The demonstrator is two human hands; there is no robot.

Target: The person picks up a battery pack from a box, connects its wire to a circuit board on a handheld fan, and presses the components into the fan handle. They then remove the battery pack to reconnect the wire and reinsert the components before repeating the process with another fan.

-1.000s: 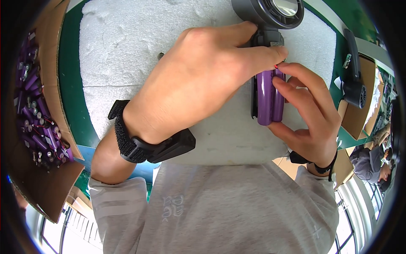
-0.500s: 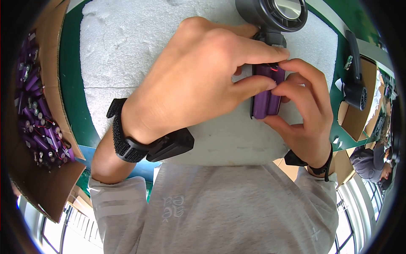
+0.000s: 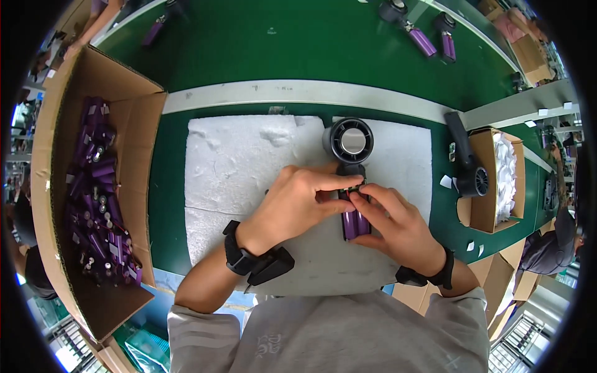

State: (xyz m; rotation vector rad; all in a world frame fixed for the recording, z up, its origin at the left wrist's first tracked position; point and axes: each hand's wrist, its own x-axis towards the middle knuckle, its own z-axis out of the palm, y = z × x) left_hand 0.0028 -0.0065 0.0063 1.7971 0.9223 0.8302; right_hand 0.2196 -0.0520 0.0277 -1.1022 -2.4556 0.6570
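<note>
A part-built handheld fan (image 3: 354,140) lies on the white foam pad, its round black head pointing away from me. Below its neck sits a purple battery pack (image 3: 352,227) of two side-by-side cells. My left hand (image 3: 301,202) comes in from the left, index finger and thumb closed around the neck end, by a small circuit board partly hidden under the fingers. From the right, my right hand (image 3: 398,224) grips the pack, thumb and index fingertips meeting near its upper end, another finger by its lower end. Both wrists wear black straps with a dark block.
A deep cardboard box (image 3: 134,168) of purple battery packs stands on the left. On the right are a black fan housing (image 3: 463,149) and a smaller carton (image 3: 483,186) of white pieces. Further fans with purple packs (image 3: 423,42) lie on the green belt beyond the pale rail (image 3: 298,93).
The view has pulled back and shows more of the bench and belt. My right fingertips have moved up the battery pack toward the neck, close to my left fingertips.
</note>
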